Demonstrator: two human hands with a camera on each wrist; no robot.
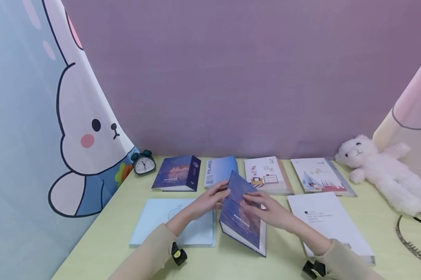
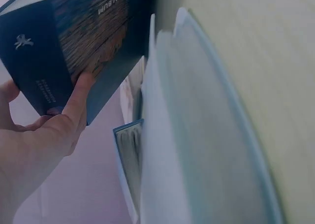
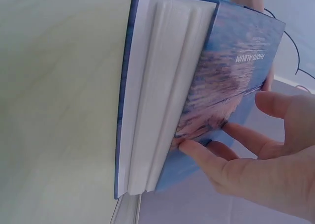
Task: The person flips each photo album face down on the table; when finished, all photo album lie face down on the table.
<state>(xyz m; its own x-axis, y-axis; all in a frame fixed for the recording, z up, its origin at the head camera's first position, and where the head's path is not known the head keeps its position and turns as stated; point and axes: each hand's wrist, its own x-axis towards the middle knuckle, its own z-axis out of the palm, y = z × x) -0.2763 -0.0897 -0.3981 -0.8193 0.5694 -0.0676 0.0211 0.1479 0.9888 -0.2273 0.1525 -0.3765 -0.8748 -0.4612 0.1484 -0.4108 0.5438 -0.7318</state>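
Note:
A blue and purple photo album [image 1: 240,213] stands tilted above the middle of the table, its cover facing me and its white page edges showing in the right wrist view. My left hand [image 1: 210,200] grips it by the dark spine [image 2: 37,61], with the thumb on the cover. My right hand [image 1: 268,210] rests its fingertips on the front cover, fingers loosely bent and not wrapped round an edge. Left of the album lies a pale blue album [image 1: 154,223], partly behind my left forearm. Right of it lies a white album [image 1: 322,217], partly under my right forearm.
Along the back lie a purple album [image 1: 173,173], a blue Polaroid album [image 1: 217,169] and two illustrated albums, one with a yellow chair [image 1: 266,167] and one with a tent [image 1: 317,173]. An alarm clock [image 1: 144,163], a plush toy [image 1: 382,171] and a headband [image 1: 411,249] flank them.

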